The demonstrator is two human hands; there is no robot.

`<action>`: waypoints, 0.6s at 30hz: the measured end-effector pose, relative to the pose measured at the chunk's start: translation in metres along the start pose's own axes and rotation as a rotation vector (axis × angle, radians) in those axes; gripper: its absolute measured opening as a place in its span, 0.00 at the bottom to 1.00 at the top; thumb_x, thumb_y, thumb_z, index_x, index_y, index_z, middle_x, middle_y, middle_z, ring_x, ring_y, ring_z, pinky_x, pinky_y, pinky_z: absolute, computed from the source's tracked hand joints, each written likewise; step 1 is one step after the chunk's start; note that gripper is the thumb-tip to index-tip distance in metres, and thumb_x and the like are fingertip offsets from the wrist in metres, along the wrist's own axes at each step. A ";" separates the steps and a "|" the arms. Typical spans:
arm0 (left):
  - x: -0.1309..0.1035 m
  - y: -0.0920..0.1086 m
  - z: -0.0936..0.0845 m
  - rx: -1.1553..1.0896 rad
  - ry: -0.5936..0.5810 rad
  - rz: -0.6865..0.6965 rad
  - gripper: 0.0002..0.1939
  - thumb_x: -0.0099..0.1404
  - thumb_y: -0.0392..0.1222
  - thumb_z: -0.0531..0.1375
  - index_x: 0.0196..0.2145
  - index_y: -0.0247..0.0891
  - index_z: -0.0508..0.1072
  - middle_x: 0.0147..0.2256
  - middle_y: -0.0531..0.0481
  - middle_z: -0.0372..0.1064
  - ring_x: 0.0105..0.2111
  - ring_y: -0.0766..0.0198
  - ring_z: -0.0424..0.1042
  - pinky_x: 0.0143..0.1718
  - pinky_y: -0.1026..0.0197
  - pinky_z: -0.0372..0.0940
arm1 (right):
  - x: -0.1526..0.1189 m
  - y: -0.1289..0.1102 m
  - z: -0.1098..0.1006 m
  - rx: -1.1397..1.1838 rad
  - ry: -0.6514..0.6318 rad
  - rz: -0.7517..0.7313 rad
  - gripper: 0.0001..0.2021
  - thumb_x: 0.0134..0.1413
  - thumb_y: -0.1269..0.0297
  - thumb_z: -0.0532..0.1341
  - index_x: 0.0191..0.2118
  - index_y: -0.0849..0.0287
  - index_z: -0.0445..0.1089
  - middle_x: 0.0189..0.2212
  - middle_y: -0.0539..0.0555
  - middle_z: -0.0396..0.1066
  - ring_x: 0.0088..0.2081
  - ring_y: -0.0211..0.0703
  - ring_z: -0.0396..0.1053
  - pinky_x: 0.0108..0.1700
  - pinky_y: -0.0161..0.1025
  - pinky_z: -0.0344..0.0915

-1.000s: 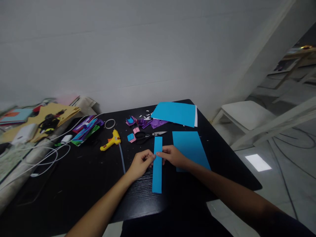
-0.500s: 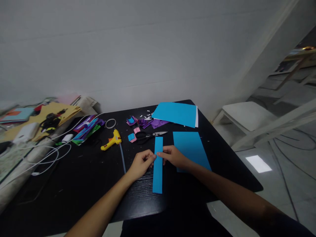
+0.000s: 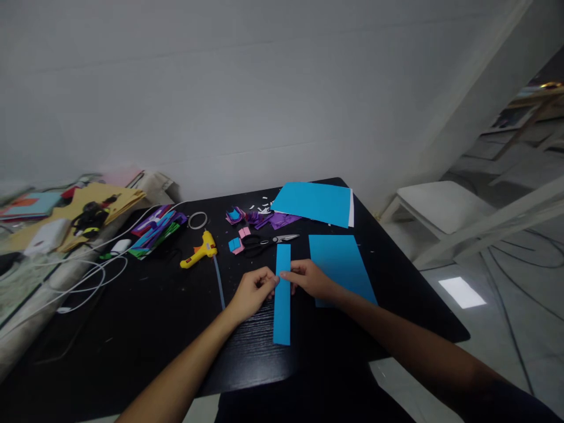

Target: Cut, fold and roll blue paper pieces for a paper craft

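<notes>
A long blue paper strip [image 3: 282, 317] lies lengthwise before me, between my hands. My left hand [image 3: 255, 291] pinches its left edge, thumb on top and fingers curled. From the right, my right hand [image 3: 311, 279] grips the opposite edge, its thumb over the strip. Beyond the strip's far end are black-handled scissors [image 3: 264, 241]. A blue sheet [image 3: 341, 264] lies flat to the right, partly under my right wrist.
The black table [image 3: 154, 329] also bears a yellow glue gun [image 3: 201, 251], small folded papers [image 3: 236, 245], stacked blue sheets [image 3: 312, 202], purple scraps [image 3: 282, 220], coloured strips [image 3: 156, 230] and a white cable [image 3: 99, 276]. A white chair [image 3: 440, 205] stands at right.
The near end of the blue strip has shifted very slightly to the right. Both hands keep their places.
</notes>
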State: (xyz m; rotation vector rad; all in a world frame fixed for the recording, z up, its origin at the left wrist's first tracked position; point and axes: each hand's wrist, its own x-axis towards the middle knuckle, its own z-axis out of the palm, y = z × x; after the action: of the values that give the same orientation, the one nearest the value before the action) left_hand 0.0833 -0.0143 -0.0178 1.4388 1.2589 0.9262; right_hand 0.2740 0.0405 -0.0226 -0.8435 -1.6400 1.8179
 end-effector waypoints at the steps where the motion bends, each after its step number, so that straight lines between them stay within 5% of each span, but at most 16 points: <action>1: 0.000 0.001 0.000 0.006 0.001 0.002 0.20 0.66 0.56 0.61 0.26 0.36 0.71 0.21 0.54 0.68 0.21 0.68 0.67 0.27 0.66 0.62 | 0.000 0.000 0.000 -0.003 0.002 0.001 0.19 0.54 0.46 0.67 0.31 0.61 0.74 0.26 0.52 0.75 0.26 0.40 0.70 0.31 0.37 0.69; 18: 0.000 -0.002 0.000 0.019 -0.004 -0.001 0.19 0.66 0.55 0.62 0.27 0.36 0.71 0.21 0.54 0.68 0.21 0.68 0.67 0.27 0.65 0.62 | 0.000 0.000 0.001 0.008 0.010 0.008 0.20 0.53 0.46 0.68 0.29 0.62 0.73 0.26 0.52 0.74 0.26 0.39 0.70 0.31 0.37 0.68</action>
State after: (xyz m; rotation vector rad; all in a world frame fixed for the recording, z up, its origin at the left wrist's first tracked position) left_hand 0.0829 -0.0143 -0.0195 1.4536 1.2682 0.9121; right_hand 0.2733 0.0404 -0.0221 -0.8554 -1.6236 1.8215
